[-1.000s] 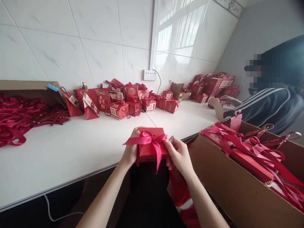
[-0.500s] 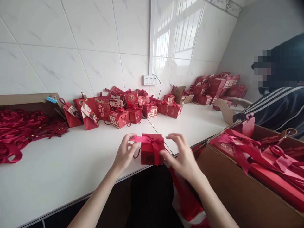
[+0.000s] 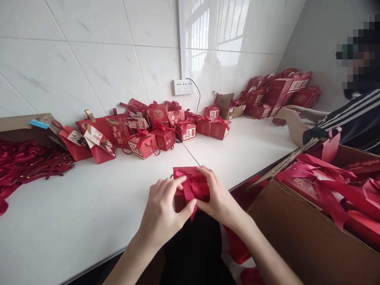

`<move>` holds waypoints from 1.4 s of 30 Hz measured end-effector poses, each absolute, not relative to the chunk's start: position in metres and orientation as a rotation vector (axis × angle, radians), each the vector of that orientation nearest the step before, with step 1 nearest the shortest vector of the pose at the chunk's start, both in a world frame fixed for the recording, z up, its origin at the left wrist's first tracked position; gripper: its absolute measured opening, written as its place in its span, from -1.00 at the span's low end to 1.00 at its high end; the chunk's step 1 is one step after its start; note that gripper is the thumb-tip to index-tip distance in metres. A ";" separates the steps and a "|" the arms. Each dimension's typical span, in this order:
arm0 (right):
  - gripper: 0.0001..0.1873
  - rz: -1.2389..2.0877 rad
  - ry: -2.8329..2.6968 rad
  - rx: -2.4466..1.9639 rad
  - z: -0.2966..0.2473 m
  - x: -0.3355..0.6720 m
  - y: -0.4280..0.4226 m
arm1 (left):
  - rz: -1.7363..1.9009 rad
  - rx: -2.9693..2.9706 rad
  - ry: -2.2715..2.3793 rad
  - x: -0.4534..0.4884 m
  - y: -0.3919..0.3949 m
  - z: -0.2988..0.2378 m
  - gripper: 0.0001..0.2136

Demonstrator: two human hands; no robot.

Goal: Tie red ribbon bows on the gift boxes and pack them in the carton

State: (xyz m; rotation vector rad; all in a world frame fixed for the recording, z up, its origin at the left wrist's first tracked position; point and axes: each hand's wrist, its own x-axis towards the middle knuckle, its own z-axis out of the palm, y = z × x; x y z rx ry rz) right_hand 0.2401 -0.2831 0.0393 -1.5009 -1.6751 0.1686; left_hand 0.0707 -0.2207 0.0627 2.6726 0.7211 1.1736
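Note:
A small red gift box [image 3: 179,204] stands at the table's front edge, with a shiny red ribbon [image 3: 192,189] tied across its top. My right hand [image 3: 214,196] is wrapped around the box's right side, its thumb near the front and fingers at the back corner. From the left, my left hand [image 3: 164,202] reaches over the box. Its fingertips touch the ribbon at the upper left, and its thumb presses by the ribbon's lower end, close to my right thumb. My hands cover part of the box's sides.
Several decorated red boxes [image 3: 142,144] stand along the tiled wall. Loose red ribbons [image 3: 26,166] lie at the left. On the right, an open cardboard box [image 3: 303,225] holds red boxes and ribbons. Beyond it, another person's hand [image 3: 286,118] is near stacked red boxes [image 3: 276,93].
My left hand has moved right onto the ribbon, whose loose left end is no longer stretched out sideways. My right hand has closed in on the box's right side. The view has shifted slightly.

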 end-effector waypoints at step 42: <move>-0.53 0.846 -1.108 -1.337 0.061 0.278 -0.249 | 0.720 1.858 0.892 0.084 -0.179 0.063 -0.63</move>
